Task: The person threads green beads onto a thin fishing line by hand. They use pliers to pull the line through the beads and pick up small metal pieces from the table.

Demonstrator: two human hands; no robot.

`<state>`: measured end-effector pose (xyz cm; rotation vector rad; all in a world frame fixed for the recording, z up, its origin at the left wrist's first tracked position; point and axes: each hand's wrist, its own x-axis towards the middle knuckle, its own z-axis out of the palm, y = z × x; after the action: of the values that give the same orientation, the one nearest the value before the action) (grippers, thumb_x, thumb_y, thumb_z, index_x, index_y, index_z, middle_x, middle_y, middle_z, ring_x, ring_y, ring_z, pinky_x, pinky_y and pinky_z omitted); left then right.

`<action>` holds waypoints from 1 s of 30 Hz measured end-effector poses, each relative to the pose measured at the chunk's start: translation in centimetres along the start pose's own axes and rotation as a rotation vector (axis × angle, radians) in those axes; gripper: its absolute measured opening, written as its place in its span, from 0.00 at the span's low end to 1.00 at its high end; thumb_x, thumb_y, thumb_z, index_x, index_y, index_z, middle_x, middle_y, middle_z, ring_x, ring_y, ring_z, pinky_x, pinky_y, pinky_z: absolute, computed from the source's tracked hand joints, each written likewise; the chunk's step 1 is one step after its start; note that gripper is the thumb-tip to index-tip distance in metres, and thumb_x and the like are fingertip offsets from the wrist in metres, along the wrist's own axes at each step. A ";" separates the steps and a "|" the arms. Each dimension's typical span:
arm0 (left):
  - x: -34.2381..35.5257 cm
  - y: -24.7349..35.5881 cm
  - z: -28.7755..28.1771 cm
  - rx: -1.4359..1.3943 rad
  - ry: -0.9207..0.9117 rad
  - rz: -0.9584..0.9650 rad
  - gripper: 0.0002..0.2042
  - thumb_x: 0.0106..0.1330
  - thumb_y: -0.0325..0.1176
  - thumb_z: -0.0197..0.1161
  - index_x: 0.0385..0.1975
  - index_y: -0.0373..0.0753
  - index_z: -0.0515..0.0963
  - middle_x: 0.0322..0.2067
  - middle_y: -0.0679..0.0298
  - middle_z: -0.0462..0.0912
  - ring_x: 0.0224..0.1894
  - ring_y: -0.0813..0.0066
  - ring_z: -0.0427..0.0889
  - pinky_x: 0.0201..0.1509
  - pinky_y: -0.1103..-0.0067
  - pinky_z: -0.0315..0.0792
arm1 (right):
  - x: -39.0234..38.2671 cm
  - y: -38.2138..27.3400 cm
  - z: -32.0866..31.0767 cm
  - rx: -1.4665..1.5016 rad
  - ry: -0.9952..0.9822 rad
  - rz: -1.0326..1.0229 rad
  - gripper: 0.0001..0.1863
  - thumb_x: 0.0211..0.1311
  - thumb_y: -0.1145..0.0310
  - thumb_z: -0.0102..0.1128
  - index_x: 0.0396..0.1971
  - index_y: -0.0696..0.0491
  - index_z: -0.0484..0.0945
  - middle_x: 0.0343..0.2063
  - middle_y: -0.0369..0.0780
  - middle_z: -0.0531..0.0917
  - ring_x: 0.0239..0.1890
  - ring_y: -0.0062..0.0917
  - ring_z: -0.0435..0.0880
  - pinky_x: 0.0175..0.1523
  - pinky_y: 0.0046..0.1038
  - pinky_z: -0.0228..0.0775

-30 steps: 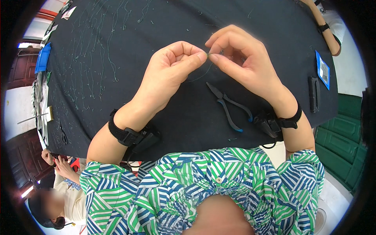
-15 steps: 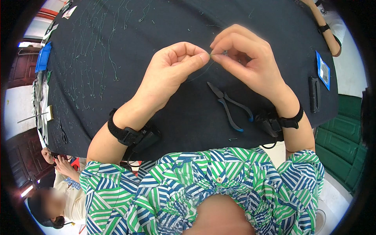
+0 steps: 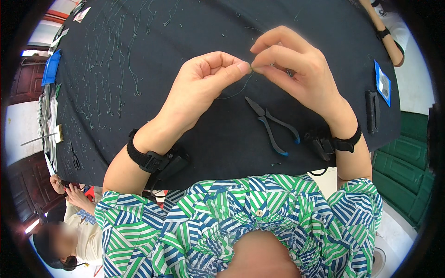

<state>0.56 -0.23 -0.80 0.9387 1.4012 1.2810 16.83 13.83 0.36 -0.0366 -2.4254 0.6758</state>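
My left hand [image 3: 194, 88] is closed, its thumb and forefinger pinching a thin green line [image 3: 242, 89]. Right against those fingertips, my right hand [image 3: 303, 72] pinches the same line between thumb and forefinger, its other fingers curled loosely. A slack curve of the line hangs beneath the pinch. Something small and greyish shows behind the right fingers, too small to make out. Just below the hands, dark pliers [image 3: 262, 112] with blue-tipped handles lie on the black cloth, jaws pointing to the upper left.
Many thin lines [image 3: 129, 65] are spread over the black-covered table [image 3: 213, 139] at left. Small scissors [image 3: 75, 160] lie by the left edge. A black bar-shaped object [image 3: 372, 111] and a blue-edged packet [image 3: 382, 83] are at right. Other people sit at lower left and upper right.
Both pinching fingertips have shifted slightly to the right. My right hand has turned a little, and the hanging curve of line shows more clearly below.
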 end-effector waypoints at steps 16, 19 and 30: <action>0.0 -0.1 0.1 0.049 -0.007 0.039 0.09 0.66 0.37 0.63 0.38 0.39 0.80 0.22 0.78 0.74 0.20 0.94 0.61 0.23 0.91 0.50 | -0.2 0.3 0.1 -0.068 -0.001 -0.053 0.05 0.51 0.73 0.67 0.28 0.51 0.79 0.33 0.34 0.79 0.28 0.23 0.81 0.31 0.23 0.72; 0.0 -0.1 0.1 0.051 0.013 0.055 0.08 0.66 0.36 0.63 0.37 0.39 0.80 0.22 0.79 0.74 0.20 0.94 0.60 0.23 0.91 0.50 | -0.2 0.4 0.0 -0.068 -0.010 -0.052 0.05 0.52 0.73 0.66 0.28 0.51 0.78 0.32 0.34 0.79 0.27 0.23 0.81 0.30 0.23 0.72; 0.0 0.0 0.1 0.051 0.016 0.059 0.07 0.67 0.35 0.61 0.37 0.39 0.79 0.22 0.79 0.72 0.20 0.94 0.59 0.23 0.91 0.50 | -0.2 0.0 -0.1 -0.017 -0.035 0.022 0.05 0.53 0.73 0.65 0.27 0.52 0.76 0.32 0.34 0.79 0.21 0.21 0.79 0.24 0.21 0.69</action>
<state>0.66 -0.25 -0.83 1.0134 1.4335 1.3044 17.05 13.82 0.33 -0.0585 -2.4672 0.6705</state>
